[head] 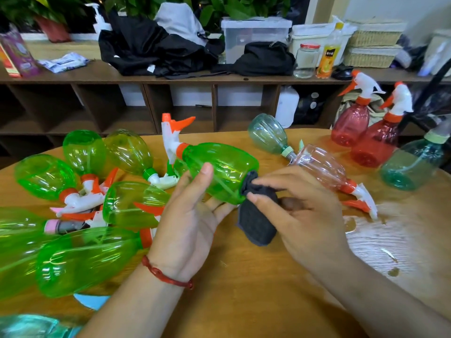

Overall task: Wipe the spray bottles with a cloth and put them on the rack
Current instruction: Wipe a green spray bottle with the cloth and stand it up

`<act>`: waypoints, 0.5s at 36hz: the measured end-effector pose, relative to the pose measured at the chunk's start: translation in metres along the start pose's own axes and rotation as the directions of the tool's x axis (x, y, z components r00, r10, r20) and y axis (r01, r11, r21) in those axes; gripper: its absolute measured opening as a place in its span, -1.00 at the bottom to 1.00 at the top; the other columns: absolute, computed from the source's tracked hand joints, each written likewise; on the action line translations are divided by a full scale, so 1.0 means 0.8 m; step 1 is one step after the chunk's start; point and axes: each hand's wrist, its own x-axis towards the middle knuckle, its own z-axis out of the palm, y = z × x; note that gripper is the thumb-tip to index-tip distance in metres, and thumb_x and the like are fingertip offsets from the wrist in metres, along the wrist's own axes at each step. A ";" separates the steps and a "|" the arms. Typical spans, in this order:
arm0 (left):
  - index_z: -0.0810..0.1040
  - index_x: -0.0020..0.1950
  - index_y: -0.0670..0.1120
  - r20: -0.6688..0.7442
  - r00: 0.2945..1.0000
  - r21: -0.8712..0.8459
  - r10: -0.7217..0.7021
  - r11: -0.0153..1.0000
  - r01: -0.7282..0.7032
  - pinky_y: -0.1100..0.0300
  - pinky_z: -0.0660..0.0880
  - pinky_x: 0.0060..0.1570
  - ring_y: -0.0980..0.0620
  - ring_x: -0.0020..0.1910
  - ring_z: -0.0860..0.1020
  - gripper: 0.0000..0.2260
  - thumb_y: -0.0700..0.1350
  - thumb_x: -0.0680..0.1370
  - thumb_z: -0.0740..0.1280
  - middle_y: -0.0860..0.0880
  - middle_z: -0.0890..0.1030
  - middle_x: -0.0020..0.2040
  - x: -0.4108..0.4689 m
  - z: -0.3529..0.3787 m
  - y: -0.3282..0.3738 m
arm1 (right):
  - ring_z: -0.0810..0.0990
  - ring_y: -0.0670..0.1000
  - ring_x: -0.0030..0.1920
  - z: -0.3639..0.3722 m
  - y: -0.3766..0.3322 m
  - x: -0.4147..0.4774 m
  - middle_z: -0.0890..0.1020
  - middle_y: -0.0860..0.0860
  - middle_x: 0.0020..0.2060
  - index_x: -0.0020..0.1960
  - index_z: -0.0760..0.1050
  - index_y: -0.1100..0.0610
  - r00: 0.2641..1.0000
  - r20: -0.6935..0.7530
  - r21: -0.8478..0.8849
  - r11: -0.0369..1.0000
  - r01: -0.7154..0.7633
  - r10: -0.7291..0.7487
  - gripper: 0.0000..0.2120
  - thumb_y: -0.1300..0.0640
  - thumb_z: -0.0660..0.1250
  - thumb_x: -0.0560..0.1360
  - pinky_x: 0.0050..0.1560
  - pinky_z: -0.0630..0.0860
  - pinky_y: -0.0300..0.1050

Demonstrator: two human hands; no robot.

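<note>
beyond green bottle [227, 164], blurred juice label [328, 58]

We see a green spray bottle [219, 167] on its side at centre, its orange-and-white trigger head toward 11 o'clock and a dark grey cloth [258, 223] bunched against its base at 4 o'clock. More green bottles [85, 259] lie heaped at 9 o'clock. A teal bottle [267, 132] and a pink bottle [322, 167] lie toward 2 o'clock, and two red bottles [351, 125] stand upright farther out.
</note>
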 end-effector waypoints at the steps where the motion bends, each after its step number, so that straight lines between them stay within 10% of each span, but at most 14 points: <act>1: 0.41 0.58 -0.19 0.018 1.000 -0.010 -0.010 1.000 0.010 -0.14 0.57 0.36 -0.27 0.44 0.56 -0.55 0.00 0.75 0.25 -0.24 0.59 0.44 -0.001 0.001 0.000 | 0.69 0.01 0.03 -0.002 -0.002 0.002 0.68 -0.04 -0.02 0.03 0.74 0.14 0.998 -0.041 -0.040 0.998 0.041 -0.043 -0.86 0.19 0.57 0.48 -0.18 0.61 -0.15; 12: 0.33 0.61 -0.27 -0.019 0.998 -0.092 0.053 0.994 -0.055 -0.25 0.44 0.46 -0.38 0.50 0.46 -0.44 -0.01 0.69 0.30 -0.32 0.51 0.50 0.000 0.002 0.003 | 0.71 -0.06 -0.05 0.005 -0.004 -0.005 0.72 -0.06 -0.05 -0.02 0.77 0.15 0.995 0.081 0.008 0.998 0.065 -0.066 -0.87 0.17 0.59 0.44 -0.11 0.54 -0.31; 18: 0.34 0.60 -0.26 0.034 0.996 -0.065 0.077 0.995 -0.075 -0.21 0.52 0.39 -0.29 0.46 0.53 -0.49 -0.07 0.69 0.27 -0.27 0.54 0.48 -0.004 0.008 -0.001 | 0.68 -0.10 0.02 -0.014 -0.004 0.015 0.71 -0.07 -0.04 0.00 0.70 0.10 0.996 -0.093 0.093 0.996 0.009 0.000 -0.85 0.23 0.55 0.45 -0.05 0.56 -0.32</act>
